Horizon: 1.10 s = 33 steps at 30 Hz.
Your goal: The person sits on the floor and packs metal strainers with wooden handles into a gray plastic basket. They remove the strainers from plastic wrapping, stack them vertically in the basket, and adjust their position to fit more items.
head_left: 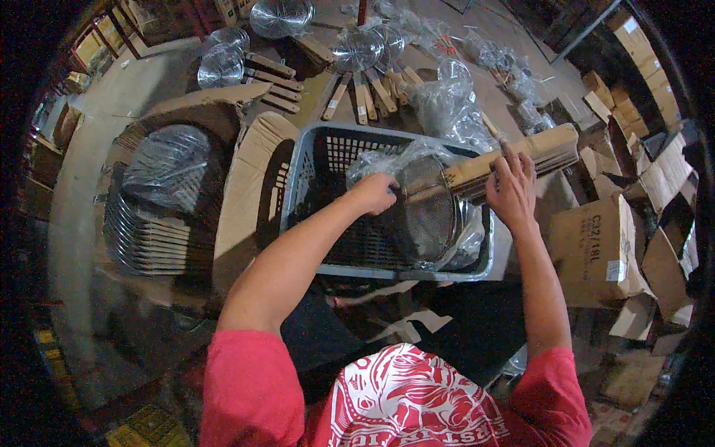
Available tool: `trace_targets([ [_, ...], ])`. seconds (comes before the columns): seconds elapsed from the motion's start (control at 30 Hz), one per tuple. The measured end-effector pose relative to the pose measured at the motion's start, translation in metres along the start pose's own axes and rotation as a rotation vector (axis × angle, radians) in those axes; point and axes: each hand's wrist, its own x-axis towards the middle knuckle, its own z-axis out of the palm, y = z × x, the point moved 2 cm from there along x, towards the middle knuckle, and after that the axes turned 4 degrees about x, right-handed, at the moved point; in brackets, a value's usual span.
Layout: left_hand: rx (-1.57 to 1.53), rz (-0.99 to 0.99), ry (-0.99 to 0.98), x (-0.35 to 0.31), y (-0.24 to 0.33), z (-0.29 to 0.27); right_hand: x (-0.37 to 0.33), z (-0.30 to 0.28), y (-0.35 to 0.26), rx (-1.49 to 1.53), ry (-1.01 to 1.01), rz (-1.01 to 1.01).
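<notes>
A stack of round wire-mesh strainers [430, 232] with flat wooden handles [547, 149] tilts inside a grey plastic basket [387, 273]. The handles stick out over its right rim. My right hand [512, 186] is closed around the bundled handles near the basket's edge. With curled fingers, my left hand [376, 194] grips the near-left rim of the strainers; its fingertips are partly hidden. Crumpled clear plastic [469, 242] lies around the mesh bowls and along the basket's right inner wall.
To the left, an open carton [242, 175] holds nested strainers [167, 171]. More wooden-handled strainers [365, 52] lie on the floor beyond the basket, with plastic-wrapped ones [450, 100] beside them. Cardboard boxes [592, 249] and torn flaps crowd the right.
</notes>
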Motion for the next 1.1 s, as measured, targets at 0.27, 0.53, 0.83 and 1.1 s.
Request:
trace_targets([
  [0.27, 0.113, -0.027, -0.009, 0.004, -0.016, 0.003, 0.005, -0.004, -0.004, -0.071, -0.078, 0.08],
  [0.53, 0.003, -0.125, -0.199, 0.015, -0.007, 0.001, 0.006, 0.0, -0.004, -0.119, -0.042, 0.085],
  [0.83, -0.066, -0.373, -0.079, -0.004, 0.029, 0.01, 0.002, 0.004, 0.001, -0.057, -0.022, 0.103],
  [1.1, -0.201, -0.442, -0.075, -0.004, 0.035, 0.018, 0.002, 0.009, 0.001, -0.007, 0.009, 0.069],
])
